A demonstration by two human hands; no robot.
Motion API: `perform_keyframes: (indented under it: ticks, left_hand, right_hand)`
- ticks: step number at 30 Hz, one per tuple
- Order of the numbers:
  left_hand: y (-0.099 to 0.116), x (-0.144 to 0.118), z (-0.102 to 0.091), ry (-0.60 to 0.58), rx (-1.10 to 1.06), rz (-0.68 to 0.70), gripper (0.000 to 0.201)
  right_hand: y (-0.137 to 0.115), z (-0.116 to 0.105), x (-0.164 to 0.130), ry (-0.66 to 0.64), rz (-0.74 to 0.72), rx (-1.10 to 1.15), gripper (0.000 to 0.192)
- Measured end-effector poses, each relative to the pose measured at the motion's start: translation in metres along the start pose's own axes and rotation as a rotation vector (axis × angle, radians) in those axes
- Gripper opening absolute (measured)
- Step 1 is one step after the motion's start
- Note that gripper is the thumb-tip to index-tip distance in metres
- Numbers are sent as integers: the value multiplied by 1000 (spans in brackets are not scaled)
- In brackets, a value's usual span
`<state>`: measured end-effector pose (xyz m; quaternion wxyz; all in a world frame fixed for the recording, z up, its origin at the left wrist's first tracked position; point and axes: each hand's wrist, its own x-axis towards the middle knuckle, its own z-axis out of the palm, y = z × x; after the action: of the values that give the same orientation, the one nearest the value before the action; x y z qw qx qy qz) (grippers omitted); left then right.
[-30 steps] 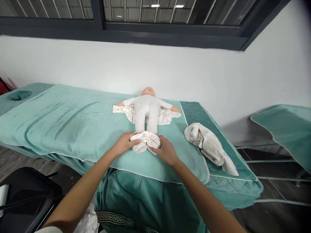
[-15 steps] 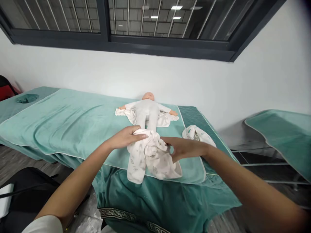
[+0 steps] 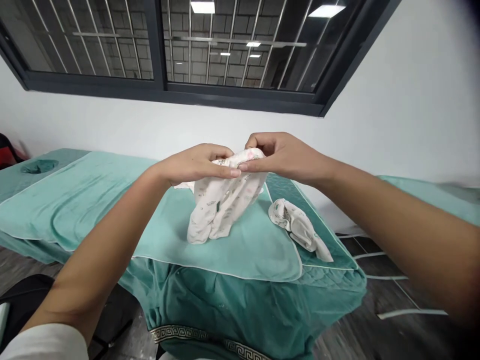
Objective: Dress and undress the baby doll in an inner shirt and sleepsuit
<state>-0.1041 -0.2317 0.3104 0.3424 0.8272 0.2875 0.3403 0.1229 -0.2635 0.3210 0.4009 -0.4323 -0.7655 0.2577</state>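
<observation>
Small white baby pants (image 3: pixel 228 200) with a faint print hang from both my hands above the green bed, their two legs pointing down. My left hand (image 3: pixel 204 162) pinches the waistband from the left, thumb in front. On the other side my right hand (image 3: pixel 279 155) grips the same waistband, its thumb almost touching the left one. The baby doll is hidden behind my hands and the pants. Only an edge of the printed garment (image 3: pixel 184 185) under it shows. A crumpled white printed cloth (image 3: pixel 300 227) lies to the right on the bed.
A green towel (image 3: pixel 240 260) covers most of the massage bed (image 3: pixel 330 250), which stands against the white wall under a dark-framed window (image 3: pixel 240 95). Another green-covered bed (image 3: pixel 431 192) is at the right. A black bag or chair (image 3: pixel 30 295) sits at lower left.
Both hands have lifted the pants up and forward, away from the bed's near edge, and now meet at the waistband. The doll, visible before, is now covered from view.
</observation>
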Motion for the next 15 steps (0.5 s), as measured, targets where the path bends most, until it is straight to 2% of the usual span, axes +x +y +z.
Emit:
perform_keyframes:
  ticks: [2, 7, 12, 15]
  left_hand:
    - [2, 3, 0, 28, -33, 2, 28]
    - [1, 1, 1, -47, -45, 37, 32]
    - [-11, -8, 0, -99, 312, 55, 26]
    - [-32, -9, 4, 21, 506, 104, 22]
  right_hand:
    - [-7, -3, 2, 14, -32, -42, 34]
    - [-14, -19, 1, -163, -21, -234, 39]
    - [9, -41, -1, -238, -84, -392, 43]
    - [33, -45, -5, -408, 52, -443, 40]
